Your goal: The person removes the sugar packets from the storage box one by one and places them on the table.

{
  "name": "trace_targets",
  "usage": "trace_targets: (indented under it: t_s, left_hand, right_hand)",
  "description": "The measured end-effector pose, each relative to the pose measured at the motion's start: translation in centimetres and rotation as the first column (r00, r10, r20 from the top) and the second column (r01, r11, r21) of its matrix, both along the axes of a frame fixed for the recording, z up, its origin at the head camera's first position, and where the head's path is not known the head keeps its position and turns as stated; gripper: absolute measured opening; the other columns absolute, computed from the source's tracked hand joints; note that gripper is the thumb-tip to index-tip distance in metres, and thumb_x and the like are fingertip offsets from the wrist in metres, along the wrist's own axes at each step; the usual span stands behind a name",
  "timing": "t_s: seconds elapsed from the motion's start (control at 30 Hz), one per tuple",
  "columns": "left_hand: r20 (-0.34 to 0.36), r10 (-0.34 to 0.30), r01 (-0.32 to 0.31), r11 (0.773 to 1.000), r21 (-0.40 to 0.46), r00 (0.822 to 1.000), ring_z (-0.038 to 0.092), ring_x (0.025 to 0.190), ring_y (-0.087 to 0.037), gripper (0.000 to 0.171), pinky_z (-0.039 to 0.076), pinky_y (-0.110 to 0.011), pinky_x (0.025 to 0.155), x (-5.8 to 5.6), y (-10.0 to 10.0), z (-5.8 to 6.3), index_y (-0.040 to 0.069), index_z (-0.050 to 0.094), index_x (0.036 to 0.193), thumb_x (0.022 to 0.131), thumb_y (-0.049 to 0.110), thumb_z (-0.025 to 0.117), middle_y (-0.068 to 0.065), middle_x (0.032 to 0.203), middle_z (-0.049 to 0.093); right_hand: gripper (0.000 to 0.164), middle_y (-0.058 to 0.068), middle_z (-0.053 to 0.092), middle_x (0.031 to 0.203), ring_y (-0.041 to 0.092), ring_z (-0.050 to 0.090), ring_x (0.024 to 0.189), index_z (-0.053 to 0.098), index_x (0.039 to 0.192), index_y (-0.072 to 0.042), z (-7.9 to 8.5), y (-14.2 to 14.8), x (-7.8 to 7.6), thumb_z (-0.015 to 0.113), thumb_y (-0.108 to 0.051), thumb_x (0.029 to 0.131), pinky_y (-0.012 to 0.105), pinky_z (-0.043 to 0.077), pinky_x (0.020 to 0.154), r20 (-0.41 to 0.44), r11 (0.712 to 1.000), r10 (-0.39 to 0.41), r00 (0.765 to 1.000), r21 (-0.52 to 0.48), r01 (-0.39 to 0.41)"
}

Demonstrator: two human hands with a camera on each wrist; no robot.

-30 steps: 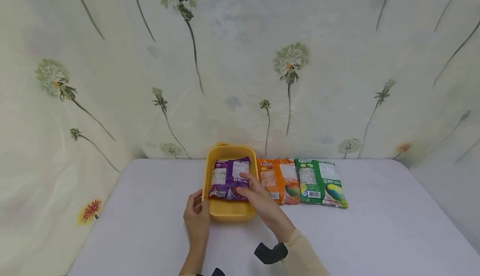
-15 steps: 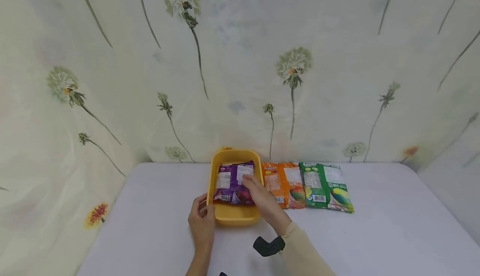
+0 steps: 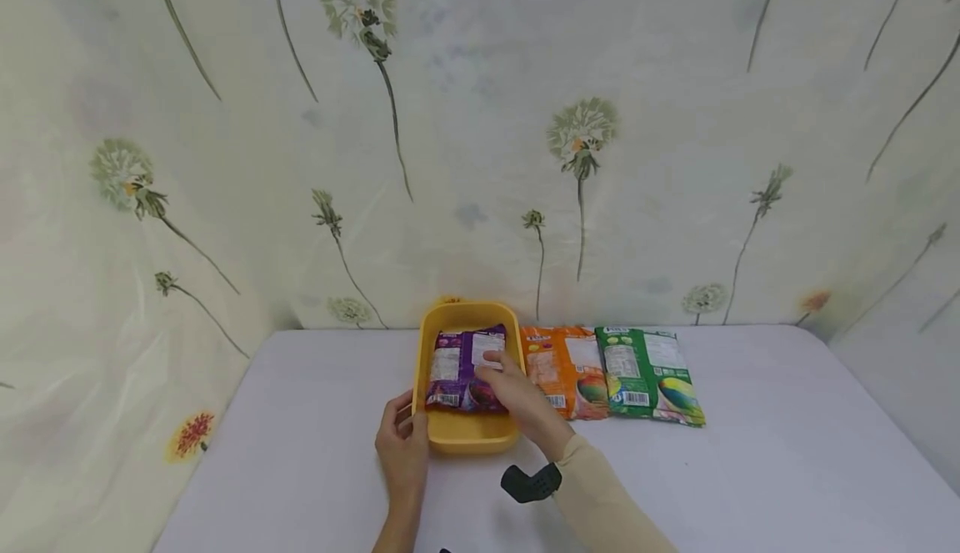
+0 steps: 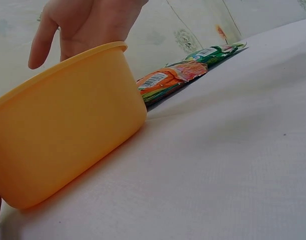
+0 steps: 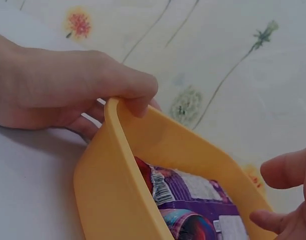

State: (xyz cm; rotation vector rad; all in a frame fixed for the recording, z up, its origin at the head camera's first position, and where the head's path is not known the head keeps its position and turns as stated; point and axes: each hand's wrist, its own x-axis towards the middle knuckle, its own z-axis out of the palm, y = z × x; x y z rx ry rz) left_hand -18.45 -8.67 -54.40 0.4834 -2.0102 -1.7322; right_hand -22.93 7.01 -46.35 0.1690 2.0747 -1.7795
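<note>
A yellow plastic bin (image 3: 471, 440) stands on the white table with a purple snack packet (image 3: 453, 367) lying inside it. At the bin's near left corner my left hand (image 3: 403, 449) grips the rim; in the right wrist view its thumb hooks over the edge and the fingers stay outside. My right hand (image 3: 521, 399) reaches over the bin's right side above the purple packet, its fingers extended and holding nothing. The right wrist view shows its fingertips apart from the packet (image 5: 198, 200), which has a barcode and colourful print.
Right of the bin lie an orange packet (image 3: 555, 369) and, beside it, a green packet (image 3: 648, 378), both flat on the white table (image 3: 315, 453). A flower-printed cloth (image 3: 465, 161) hangs behind the table's back edge.
The head view has shifted slightly. My right hand's fingers drew together half a second ago and now stand apart again. The purple packet stays in the bin; my left hand keeps its grip.
</note>
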Motion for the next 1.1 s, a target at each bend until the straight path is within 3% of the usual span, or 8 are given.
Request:
trace_targets:
  t_s: [0.6,0.83,1.1]
  left_hand:
    - [-0.01,-0.013,0.013,1.0,0.005,1.0,0.062,0.099,-0.016,0.031,0.049,-0.017,0.077,0.1,0.0,-0.2,0.017,0.064,0.112,0.085,0.005,0.056,-0.003,0.112,0.067]
    - [-0.013,-0.012,0.012,1.0,-0.002,1.0,0.062,0.099,-0.015,0.03,0.049,-0.017,0.077,0.1,-0.1,-0.3,0.019,0.063,0.112,0.085,0.007,0.057,-0.001,0.112,0.066]
    - [-0.017,-0.002,0.002,1.0,-0.02,1.0,0.062,0.097,-0.015,0.03,0.049,-0.018,0.075,0.1,0.0,0.0,0.018,0.063,0.112,0.084,0.007,0.057,-0.001,0.111,0.067]
  right_hand:
    - [0.051,0.019,0.035,0.146,0.037,0.037,0.129,0.036,0.14,-0.011,-0.9,-0.6,-0.8,0.05,-0.026,0.094,0.058,0.027,0.11,-0.013,0.999,-0.03,0.999,0.026,0.031]
    - [0.045,0.02,0.04,0.14,0.035,0.042,0.123,0.041,0.137,-0.008,-1.3,-0.4,-1.2,0.05,-0.022,0.095,0.054,0.032,0.108,-0.013,0.998,-0.023,1.0,-0.062,0.022]
    - [0.052,0.02,0.035,0.143,0.036,0.04,0.125,0.037,0.14,-0.012,-1.4,-0.2,-1.5,0.055,-0.013,0.092,0.054,0.032,0.109,0.005,0.996,-0.049,0.999,-0.074,0.049]
